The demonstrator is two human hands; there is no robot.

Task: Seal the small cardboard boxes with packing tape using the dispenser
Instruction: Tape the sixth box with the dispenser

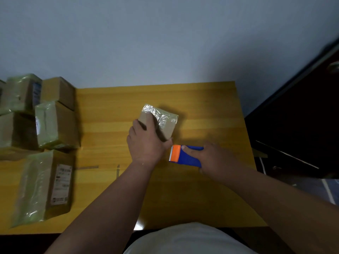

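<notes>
Left hand [146, 143] grips the small cardboard box [161, 123] mid-table, tape already shiny across its top. Right hand [211, 158] wraps around the blue tape dispenser [185, 155] just beside it. Taped boxes [36, 125] piled at left, so probably well along.

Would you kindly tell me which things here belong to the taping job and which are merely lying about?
In use:
small box, held by left hand
tape dispenser, held by right hand

Lying about:
stacked parcels
labelled parcel
tape scraps
</notes>
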